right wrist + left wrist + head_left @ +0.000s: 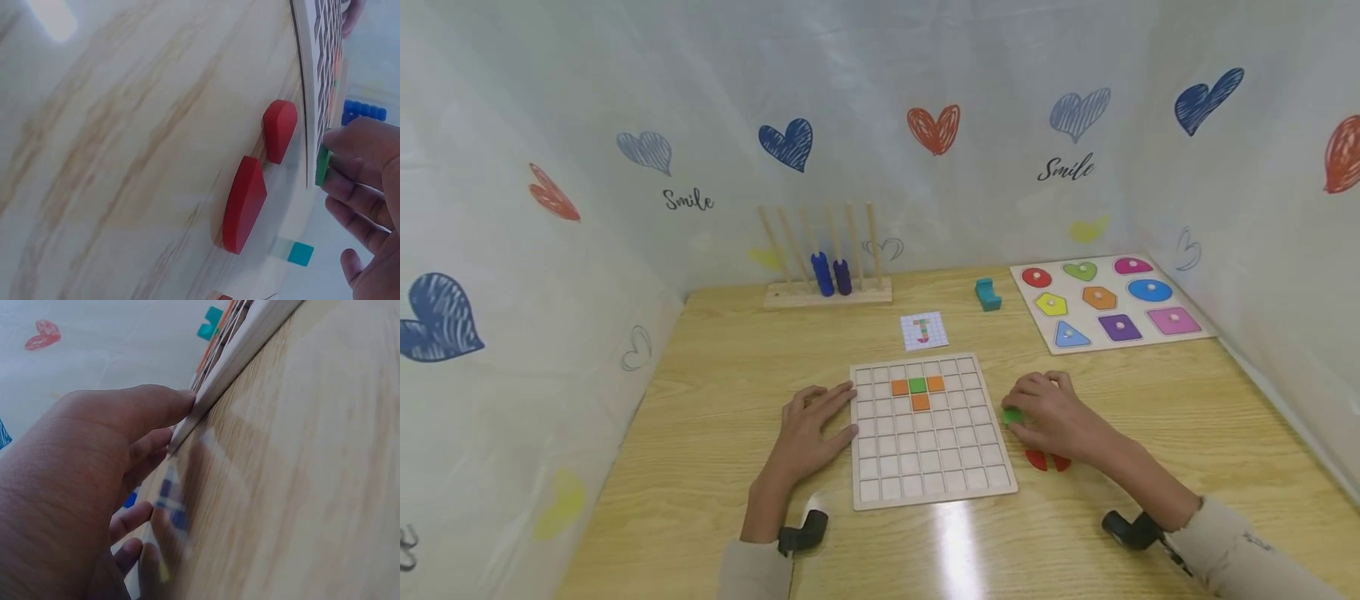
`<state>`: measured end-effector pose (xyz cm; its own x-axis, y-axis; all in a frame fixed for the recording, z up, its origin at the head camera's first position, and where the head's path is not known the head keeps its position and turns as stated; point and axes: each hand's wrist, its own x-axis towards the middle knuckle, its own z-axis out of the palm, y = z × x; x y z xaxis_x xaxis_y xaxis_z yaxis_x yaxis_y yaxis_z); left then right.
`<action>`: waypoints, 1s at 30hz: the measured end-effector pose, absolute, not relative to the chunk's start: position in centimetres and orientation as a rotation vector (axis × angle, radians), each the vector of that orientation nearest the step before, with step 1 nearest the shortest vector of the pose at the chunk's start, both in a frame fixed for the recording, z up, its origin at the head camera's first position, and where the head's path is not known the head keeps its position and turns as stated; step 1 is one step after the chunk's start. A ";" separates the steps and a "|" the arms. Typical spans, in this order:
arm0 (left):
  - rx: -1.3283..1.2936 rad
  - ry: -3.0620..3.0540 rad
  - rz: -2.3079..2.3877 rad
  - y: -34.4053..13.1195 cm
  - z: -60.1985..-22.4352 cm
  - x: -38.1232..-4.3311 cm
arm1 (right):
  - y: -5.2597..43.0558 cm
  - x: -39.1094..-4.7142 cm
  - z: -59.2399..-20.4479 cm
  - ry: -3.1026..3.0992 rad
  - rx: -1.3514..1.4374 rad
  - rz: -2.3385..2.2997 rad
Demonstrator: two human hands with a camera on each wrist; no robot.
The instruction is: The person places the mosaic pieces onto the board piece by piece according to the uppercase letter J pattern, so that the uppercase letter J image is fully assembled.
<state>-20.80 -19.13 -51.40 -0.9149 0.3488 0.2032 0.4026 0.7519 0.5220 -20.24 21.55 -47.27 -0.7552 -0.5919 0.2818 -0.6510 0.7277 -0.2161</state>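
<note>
A wooden grid board (pixel 910 483) lies mid-table, holding several orange tiles (pixel 921 402) and one green tile (pixel 917 385) in a T shape. My left hand (pixel 811 432) rests against the board's left edge; its thumb and fingertips touch the side in the left wrist view. At the board's right edge my right hand (pixel 1051 414) pinches a green square tile (pixel 322 165) between thumb and fingers. Red curved pieces (pixel 245 205) lie on the table just below that hand, partly covered by it in the head view. A pattern card (pixel 934 340) with a J figure sits behind the board.
At the back stands a wooden peg stand (pixel 872 295) with blue and purple beads on two pegs. A teal block (pixel 988 295) is right of it. A knobbed shape puzzle (pixel 1037 325) lies at the back right. A printed curtain (pixel 865 75) encloses the table.
</note>
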 end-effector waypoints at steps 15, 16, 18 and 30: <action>-0.592 -2.876 -0.878 -19.1 -51.3 -20.8 | 20.3 -20.4 -46.9 -2.734 1.030 0.465; -0.591 -2.879 -0.879 -19.1 -51.2 -20.7 | 20.2 -20.5 -46.9 -2.728 1.034 0.468; -0.589 -2.883 -0.877 -19.1 -51.2 -20.8 | 20.1 -20.5 -46.9 -2.719 1.042 0.469; -0.589 -2.891 -0.883 -19.1 -51.1 -20.8 | 19.1 -20.7 -47.1 -2.716 1.062 0.474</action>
<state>-20.77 -19.05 -51.09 -0.9250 0.3407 0.1682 0.3765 0.7628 0.5257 -20.72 19.15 -47.06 -0.7266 -0.6252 0.2850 -0.6847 0.6930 -0.2254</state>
